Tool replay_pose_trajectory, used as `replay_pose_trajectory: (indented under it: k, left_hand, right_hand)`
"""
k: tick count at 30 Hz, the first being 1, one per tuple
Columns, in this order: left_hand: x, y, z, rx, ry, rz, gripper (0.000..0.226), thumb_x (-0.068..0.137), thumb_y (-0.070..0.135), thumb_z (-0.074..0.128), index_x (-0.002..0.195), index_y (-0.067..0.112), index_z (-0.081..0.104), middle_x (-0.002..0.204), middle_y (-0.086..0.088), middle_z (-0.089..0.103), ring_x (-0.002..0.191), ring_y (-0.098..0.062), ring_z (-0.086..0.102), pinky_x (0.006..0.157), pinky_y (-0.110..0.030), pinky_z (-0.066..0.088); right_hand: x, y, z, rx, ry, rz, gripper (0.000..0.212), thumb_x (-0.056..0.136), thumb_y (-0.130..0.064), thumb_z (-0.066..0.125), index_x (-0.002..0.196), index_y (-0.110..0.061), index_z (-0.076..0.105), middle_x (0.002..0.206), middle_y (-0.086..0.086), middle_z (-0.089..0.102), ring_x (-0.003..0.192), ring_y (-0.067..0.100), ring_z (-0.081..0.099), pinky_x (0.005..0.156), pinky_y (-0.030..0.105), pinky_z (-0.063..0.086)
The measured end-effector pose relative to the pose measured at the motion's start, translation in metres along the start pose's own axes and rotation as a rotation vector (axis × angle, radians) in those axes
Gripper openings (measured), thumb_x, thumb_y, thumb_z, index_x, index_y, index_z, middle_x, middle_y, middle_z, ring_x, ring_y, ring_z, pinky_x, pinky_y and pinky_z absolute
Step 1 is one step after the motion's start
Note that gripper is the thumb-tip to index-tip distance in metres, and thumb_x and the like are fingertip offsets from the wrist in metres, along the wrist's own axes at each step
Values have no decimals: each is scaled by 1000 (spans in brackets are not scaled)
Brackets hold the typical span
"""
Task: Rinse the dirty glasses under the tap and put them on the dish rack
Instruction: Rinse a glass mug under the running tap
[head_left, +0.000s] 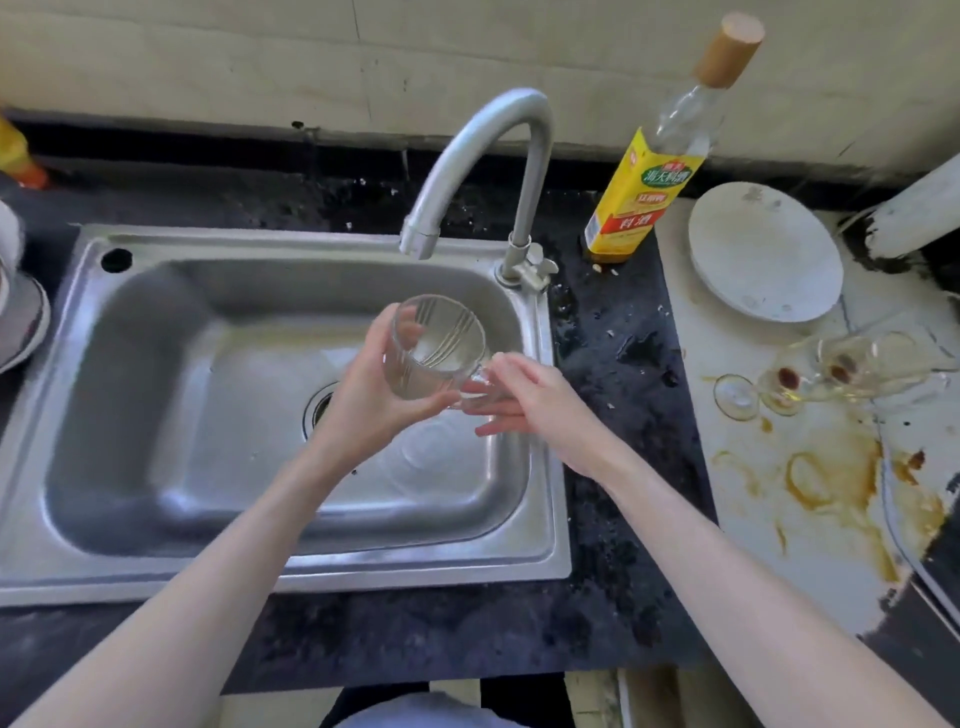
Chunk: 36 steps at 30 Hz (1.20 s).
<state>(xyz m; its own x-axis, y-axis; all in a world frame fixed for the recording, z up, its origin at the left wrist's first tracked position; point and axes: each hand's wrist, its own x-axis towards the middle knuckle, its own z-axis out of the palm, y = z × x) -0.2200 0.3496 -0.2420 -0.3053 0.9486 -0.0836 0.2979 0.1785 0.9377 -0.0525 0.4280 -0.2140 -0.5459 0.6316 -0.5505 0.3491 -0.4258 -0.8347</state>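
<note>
One clear mug (439, 345) over sink (156, 322), gripped by left hand (374, 395) (right hand (524, 395) pinching handle); three stained glasses (810, 382) at counter's right edge.

Glass mug (436, 348) in both hands over sink (156, 415)

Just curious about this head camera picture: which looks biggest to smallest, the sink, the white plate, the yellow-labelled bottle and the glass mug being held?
1. Sink, by far.
2. White plate and yellow-labelled bottle: too alike to rank, one round, one tall.
3. Glass mug.
</note>
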Motion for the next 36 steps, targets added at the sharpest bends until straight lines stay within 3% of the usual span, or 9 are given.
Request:
replay_pose_trajectory:
  k: [2, 5, 8, 10, 12, 16, 22, 30, 36]
  left_hand:
    - [4, -9, -2, -20, 36, -25, 82, 56, 47, 79, 124, 44, 34, 112, 21, 50, 108, 1, 49, 96, -39, 46]
    - [7, -25, -1, -22, 19, -76, 85, 53, 47, 79, 127, 35, 38, 111, 19, 51, 102, 1, 49, 92, -46, 48]
    - [8, -39, 5, -17, 9, -117, 80, 58, 31, 86, 122, 35, 39, 111, 17, 52, 94, 9, 48, 87, -33, 50]
    - [9, -44, 9, -25, 24, -145, 76, 63, 21, 86, 119, 37, 37, 112, 9, 53, 86, 11, 48, 71, -8, 44]
    - [9, -47, 10, -39, 14, -172, 76, 66, 15, 84, 121, 35, 36, 115, 5, 53, 87, 9, 49, 62, -1, 39]
    - [5, -53, -1, -42, 28, -209, 77, 65, 20, 84, 121, 38, 35, 116, 7, 53, 97, 6, 49, 69, 1, 36]
    - [7, -52, -9, -47, 13, -232, 79, 64, 22, 85, 128, 30, 40, 114, 14, 55, 92, 11, 51, 74, -1, 38]
    - [6, -51, -12, -71, -20, -232, 80, 63, 23, 86, 126, 35, 39, 121, 14, 55, 109, 3, 53, 88, -13, 45]
    - [2, -52, -11, -87, -24, -232, 80, 63, 19, 86, 128, 31, 41, 121, 10, 56, 106, -5, 55, 70, -3, 44]
  right_hand:
    - [16, -4, 0, -222, 307, -139, 18, 99, -26, 43, 101, -15, 57, 109, 8, 66, 94, 20, 65, 82, 38, 56]
    - [47, -13, -25, -376, 607, -235, 29, 98, -24, 44, 124, -15, 51, 124, 1, 55, 114, 15, 52, 103, 37, 41]
    - [72, -22, -38, -493, 542, -206, 51, 98, -27, 43, 145, -10, 32, 148, 6, 38, 135, 17, 36, 111, 30, 29]
    - [81, -23, -37, -515, 552, -232, 44, 99, -27, 43, 140, -10, 41, 140, 6, 48, 129, 18, 44, 102, 22, 32]
    - [82, -20, -34, -497, 618, -258, 39, 99, -26, 41, 134, -11, 48, 134, 4, 55, 124, 17, 49, 95, 18, 33]
    - [76, 5, -20, -662, 574, -397, 38, 99, -19, 41, 136, -10, 47, 142, 0, 47, 129, 12, 40, 100, 15, 28]
    - [86, 34, -15, -1454, 490, -307, 56, 98, -19, 40, 147, 0, 22, 156, 15, 18, 146, 26, 9, 117, 43, 8]
    - [87, 35, -8, -1608, 519, -196, 62, 99, -23, 38, 150, -4, 9, 159, 12, 7, 147, 24, 1, 117, 41, -3]
    - [84, 30, -8, -1612, 471, -148, 62, 100, -25, 33, 150, -5, 2, 159, 10, -2, 147, 22, -7, 117, 40, -7]
